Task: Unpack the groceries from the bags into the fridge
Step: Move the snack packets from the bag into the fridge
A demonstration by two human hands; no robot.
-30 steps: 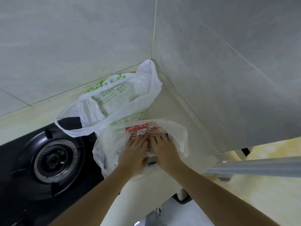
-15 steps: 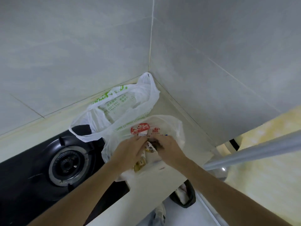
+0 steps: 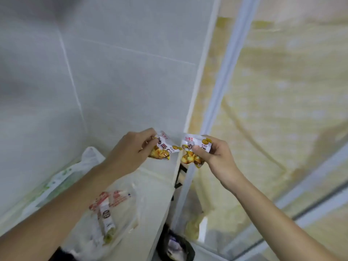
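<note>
We see the left hand [image 3: 130,149] pinching one snack packet [image 3: 162,147], the right hand [image 3: 214,155] gripping another snack packet [image 3: 194,151], both raised above the clear grocery bag [image 3: 113,210] on the counter [image 3: 156,185].

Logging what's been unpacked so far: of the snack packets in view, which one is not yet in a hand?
The long narrow packet lying inside the clear bag on the counter. The other two are held up, one in each hand.

Motion-blurred plastic bags [image 3: 113,206] on the counter, their print unreadable; black bin [image 3: 175,245] half cut off below.
</note>
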